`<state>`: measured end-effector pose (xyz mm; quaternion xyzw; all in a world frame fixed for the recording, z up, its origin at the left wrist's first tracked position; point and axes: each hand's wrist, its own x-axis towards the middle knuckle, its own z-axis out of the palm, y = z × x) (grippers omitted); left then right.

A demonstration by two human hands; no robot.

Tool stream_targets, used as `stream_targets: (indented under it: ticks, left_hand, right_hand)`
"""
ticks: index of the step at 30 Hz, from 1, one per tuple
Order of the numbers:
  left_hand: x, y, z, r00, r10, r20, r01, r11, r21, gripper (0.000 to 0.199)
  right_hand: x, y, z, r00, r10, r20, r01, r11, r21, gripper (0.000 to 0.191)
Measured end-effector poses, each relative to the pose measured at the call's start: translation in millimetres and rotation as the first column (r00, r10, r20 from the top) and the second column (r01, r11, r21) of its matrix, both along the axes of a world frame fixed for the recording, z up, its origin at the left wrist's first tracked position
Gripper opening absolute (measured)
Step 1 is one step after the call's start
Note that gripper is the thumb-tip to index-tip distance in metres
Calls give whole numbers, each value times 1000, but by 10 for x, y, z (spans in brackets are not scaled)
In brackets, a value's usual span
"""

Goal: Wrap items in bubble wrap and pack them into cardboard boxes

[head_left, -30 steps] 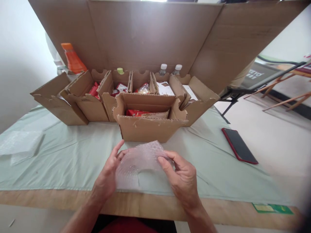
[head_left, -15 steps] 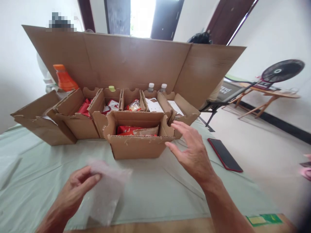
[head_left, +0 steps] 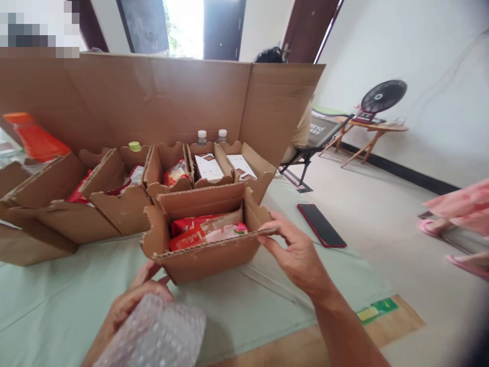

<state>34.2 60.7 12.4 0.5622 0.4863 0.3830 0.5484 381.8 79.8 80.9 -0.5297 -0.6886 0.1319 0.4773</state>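
A small cardboard box [head_left: 214,262] with red packets [head_left: 206,232] inside stands on the pale green cloth, in front of a row of similar boxes. My right hand [head_left: 292,250] pinches the box's front right corner between thumb and fingers. At the lower left, my left hand [head_left: 143,300] holds a clear bubble-wrap bag [head_left: 156,334]; some of its fingers reach to the box's lower left corner, partly hidden behind the bag.
Several open boxes [head_left: 122,216] line the back, before a tall cardboard panel [head_left: 183,102]. An orange bottle [head_left: 36,137] leans at the left. A phone [head_left: 321,226] lies on the right. Another person's feet in pink sandals [head_left: 433,227] show at far right.
My right hand has closed on the box's corner. My left hand has brought the bag up near the box's left side. The box sits slightly tilted toward me, and the view has turned right.
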Motion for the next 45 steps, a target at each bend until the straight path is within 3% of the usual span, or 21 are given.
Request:
stream_targets:
  ticks: [3,7,10,13,15,17,20,23,26,29,31,35,39,42,45]
  left_hand:
    - [278,-158,-64,978,-188,89,188,982,14,37]
    - [870,-178,-21,934,-321,155,310,946,92,56]
    - [1387,-140,73,896,-410,170,387,910,151,57]
    - [1866,-128,158,845,-511,161,489,858,155,40]
    - [2135,-122,202,818,-555,150,543,832,114,23]
    - [2354,-98,231,791,-592,155,589,805,71,13]
    - [2577,-19,230,776,-598,201,600,798,59,11]
    - [2676,81,193,767,-599,232,601,796,69,12]
    - [2626,159,203,759,-605,240,622,783,11,29]
    - [2363,217,303,786,-561,260,602,791,-114,41]
    - [2058,265,382,835,-494,242,542,813,-214,45]
    - [1272,377,391,959,-249,139,279,916,-287,50]
    - [605,428,232,997,-27,75,56,907,-417,80]
    - [349,416,153,992,106,65,-65,885,-461,95]
    - [257,398,84,977,204,65,-152,876,-458,98]
  right_hand:
    - [425,-282,-53,992,-124,-35,123,992,-17,9]
    - [1009,-448,-138,948,-271,-166,263,962,-67,21]
    - [1415,-236,-162,891,-308,-332,295,951,-90,34]
    - [1726,175,-135,850,-321,-417,319,945,-77,52]
    - [1832,381,-112,828,-337,-448,336,938,-85,58]
    - [1847,405,-118,824,-343,-452,328,938,-115,51]
    - [1754,89,-255,857,-280,-432,217,958,-188,41]
    - [1632,-327,-542,913,-161,-375,90,976,-198,55]
    - [1564,-464,-822,953,-224,-205,177,958,-223,64]
    - [1622,-281,-920,942,-277,-191,231,945,-233,60]
    - [1735,-62,-878,922,-265,-282,209,954,-213,54]
    - [1944,477,-727,878,-287,-382,235,956,-178,44]
    - [1906,1005,-654,898,-256,-358,208,964,-168,43]
    - [1817,1215,-589,917,-260,-304,219,962,-162,39]
    - [1752,1182,-409,909,-350,-228,331,936,-118,32]
